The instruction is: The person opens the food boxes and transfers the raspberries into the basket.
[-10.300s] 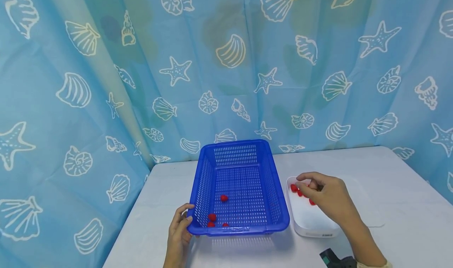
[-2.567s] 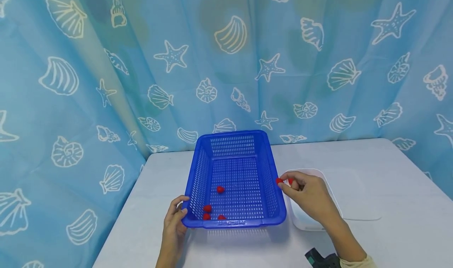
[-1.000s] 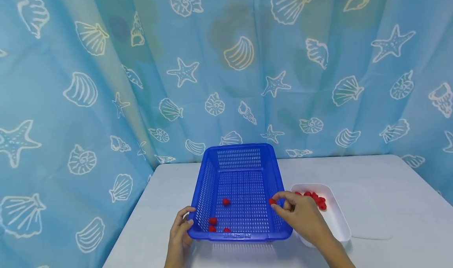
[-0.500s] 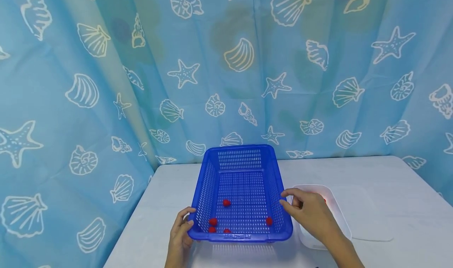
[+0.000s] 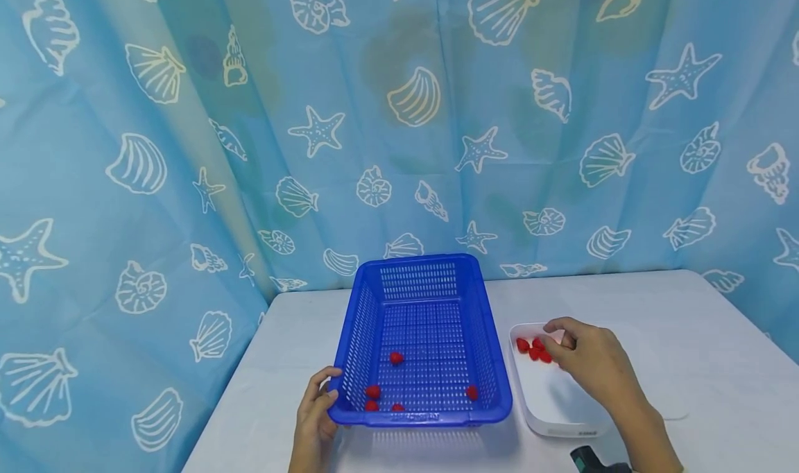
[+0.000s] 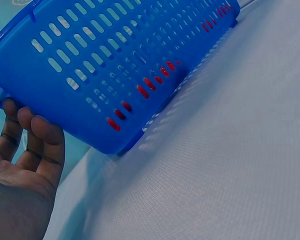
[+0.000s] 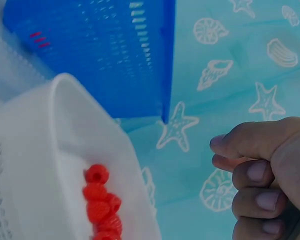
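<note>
My left hand [image 5: 315,414] grips the near-left corner of a blue plastic basket [image 5: 419,417], fingers at its rim. In the left wrist view its fingertips [image 6: 47,130] touch the basket's end wall. Several red raspberries lie on the basket floor, one raspberry [image 5: 471,392] near the right wall. My right hand [image 5: 593,362] is over the white container [image 5: 555,397] right of the basket, thumb and forefinger slightly apart, other fingers curled. Nothing shows between them. Raspberries [image 5: 535,353] cluster at the container's far end, partly hidden by that hand; the right wrist view shows several raspberries [image 7: 102,205].
A white-covered table [image 5: 262,362] bears both containers. To the right of the white container lies a thin clear lid [image 5: 674,416], mostly hidden by the right arm. A blue curtain [image 5: 349,216] with shell prints hangs behind and on the left.
My right hand brought a raspberry to the basket's right side and released it; it now lies there. The hand has moved back right over the white container. My left hand keeps its grip.
</note>
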{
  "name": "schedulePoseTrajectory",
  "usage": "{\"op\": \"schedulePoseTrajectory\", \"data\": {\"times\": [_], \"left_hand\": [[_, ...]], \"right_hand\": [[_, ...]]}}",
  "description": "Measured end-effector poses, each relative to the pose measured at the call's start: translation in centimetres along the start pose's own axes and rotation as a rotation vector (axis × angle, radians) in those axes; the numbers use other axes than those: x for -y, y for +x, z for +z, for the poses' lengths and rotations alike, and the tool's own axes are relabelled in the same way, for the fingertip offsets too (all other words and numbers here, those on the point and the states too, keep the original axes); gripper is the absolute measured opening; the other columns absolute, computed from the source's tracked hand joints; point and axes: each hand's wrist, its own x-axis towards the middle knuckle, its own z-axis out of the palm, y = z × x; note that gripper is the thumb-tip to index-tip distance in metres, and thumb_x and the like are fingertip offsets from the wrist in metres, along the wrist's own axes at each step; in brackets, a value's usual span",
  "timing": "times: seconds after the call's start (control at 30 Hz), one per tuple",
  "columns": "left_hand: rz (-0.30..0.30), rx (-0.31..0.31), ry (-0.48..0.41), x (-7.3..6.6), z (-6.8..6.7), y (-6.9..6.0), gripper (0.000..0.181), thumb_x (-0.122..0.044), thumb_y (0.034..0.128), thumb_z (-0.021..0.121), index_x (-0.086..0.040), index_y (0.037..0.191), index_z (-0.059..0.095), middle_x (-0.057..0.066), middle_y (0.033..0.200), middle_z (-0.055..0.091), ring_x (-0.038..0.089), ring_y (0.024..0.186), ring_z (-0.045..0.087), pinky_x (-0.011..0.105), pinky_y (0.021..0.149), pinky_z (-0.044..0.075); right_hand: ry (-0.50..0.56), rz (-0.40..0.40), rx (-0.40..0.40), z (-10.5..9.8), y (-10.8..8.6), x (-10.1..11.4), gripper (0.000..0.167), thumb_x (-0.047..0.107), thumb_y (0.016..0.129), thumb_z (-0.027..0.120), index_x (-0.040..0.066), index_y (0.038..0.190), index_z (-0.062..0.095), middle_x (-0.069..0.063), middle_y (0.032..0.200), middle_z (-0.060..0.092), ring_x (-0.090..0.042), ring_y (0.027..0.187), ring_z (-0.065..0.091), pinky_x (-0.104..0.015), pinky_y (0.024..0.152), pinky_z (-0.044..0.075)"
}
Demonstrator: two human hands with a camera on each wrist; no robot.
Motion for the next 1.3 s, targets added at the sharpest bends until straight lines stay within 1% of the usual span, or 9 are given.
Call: {"op": "schedulePoseTrajectory", "data": {"times": [0.13, 0.3, 0.37, 0.5, 0.63, 0.73, 0.87, 1.13, 1.3], "left_hand": [[-0.004, -0.003, 0.009, 0.0, 0.0, 0.0, 0.038, -0.017, 0.0961, 0.054, -0.009, 0.133, 0.05, 0.018, 0.127, 0.052, 0.025, 0.088, 0.062, 0.03, 0.059, 0.05], [-0.014, -0.016, 0.01, 0.1, 0.0, -0.1, 0.038, -0.017, 0.0958, 0.054, -0.009, 0.133, 0.05, 0.018, 0.129, 0.052, 0.026, 0.09, 0.062, 0.029, 0.059, 0.049], [-0.022, -0.023, 0.012, 0.1, 0.0, 0.0, 0.039, -0.018, 0.0959, 0.054, -0.01, 0.134, 0.05, 0.018, 0.129, 0.05, 0.026, 0.091, 0.062, 0.029, 0.06, 0.049], [-0.045, -0.048, 0.049, 0.1, 0.2, 0.0, 0.039, -0.021, 0.0963, 0.054, -0.013, 0.135, 0.05, 0.019, 0.137, 0.048, 0.029, 0.1, 0.063, 0.03, 0.065, 0.052], [-0.036, -0.044, 0.052, 0.1, 0.2, 0.1, 0.039, -0.02, 0.0967, 0.054, -0.012, 0.134, 0.05, 0.02, 0.134, 0.049, 0.027, 0.095, 0.062, 0.029, 0.063, 0.051], [-0.026, -0.033, 0.031, 0.1, 0.1, 0.1, 0.038, -0.019, 0.0964, 0.053, -0.01, 0.133, 0.05, 0.019, 0.129, 0.049, 0.026, 0.091, 0.062, 0.029, 0.06, 0.049], [-0.039, -0.04, 0.027, 0.0, 0.1, 0.2, 0.038, -0.019, 0.0955, 0.054, -0.011, 0.133, 0.051, 0.018, 0.131, 0.049, 0.027, 0.091, 0.062, 0.029, 0.059, 0.05], [-0.056, -0.057, 0.035, -0.2, 0.3, 0.1, 0.038, -0.02, 0.0956, 0.055, -0.012, 0.133, 0.052, 0.018, 0.131, 0.049, 0.027, 0.091, 0.061, 0.03, 0.06, 0.05], [-0.057, -0.063, 0.046, -0.2, 0.3, -0.1, 0.037, -0.021, 0.0961, 0.055, -0.013, 0.132, 0.052, 0.018, 0.131, 0.049, 0.028, 0.093, 0.061, 0.03, 0.061, 0.05]], "right_hand": [[-0.005, 0.043, 0.041, 0.3, 0.4, -0.8, 0.034, 0.025, 0.095, 0.067, 0.003, 0.12, 0.066, -0.001, 0.067, 0.048, -0.018, 0.06, 0.045, -0.029, 0.05, 0.038], [-0.038, 0.088, 0.042, 0.6, 0.8, -1.8, 0.033, 0.021, 0.092, 0.068, 0.0, 0.117, 0.067, -0.004, 0.072, 0.052, -0.02, 0.063, 0.047, -0.031, 0.051, 0.043], [-0.051, 0.119, 0.033, 0.7, 0.9, -2.2, 0.033, 0.019, 0.091, 0.069, -0.002, 0.116, 0.067, -0.007, 0.075, 0.056, -0.021, 0.065, 0.049, -0.033, 0.052, 0.045], [-0.059, 0.207, 0.04, 1.1, 1.3, -3.0, 0.035, 0.016, 0.088, 0.072, -0.005, 0.115, 0.065, -0.012, 0.081, 0.061, -0.024, 0.068, 0.053, -0.034, 0.054, 0.05], [-0.069, 0.264, 0.075, 1.7, 1.5, -3.5, 0.035, 0.016, 0.087, 0.074, -0.007, 0.113, 0.065, -0.013, 0.08, 0.062, -0.024, 0.068, 0.055, -0.035, 0.054, 0.052], [-0.083, 0.271, 0.099, 1.9, 1.6, -3.8, 0.034, 0.015, 0.087, 0.074, -0.007, 0.111, 0.066, -0.013, 0.08, 0.063, -0.025, 0.068, 0.056, -0.036, 0.055, 0.052], [-0.111, 0.266, 0.112, 2.2, 1.7, -3.9, 0.033, 0.014, 0.086, 0.074, -0.007, 0.11, 0.066, -0.015, 0.082, 0.064, -0.025, 0.07, 0.057, -0.038, 0.057, 0.053], [-0.163, 0.255, 0.113, 2.6, 1.6, -3.4, 0.037, 0.013, 0.083, 0.078, -0.009, 0.109, 0.065, -0.026, 0.092, 0.066, -0.031, 0.074, 0.062, -0.045, 0.063, 0.056], [-0.18, 0.243, 0.114, 2.8, 1.4, -3.2, 0.031, 0.011, 0.083, 0.076, -0.011, 0.101, 0.065, -0.017, 0.079, 0.064, -0.027, 0.067, 0.059, -0.044, 0.06, 0.054]]}}
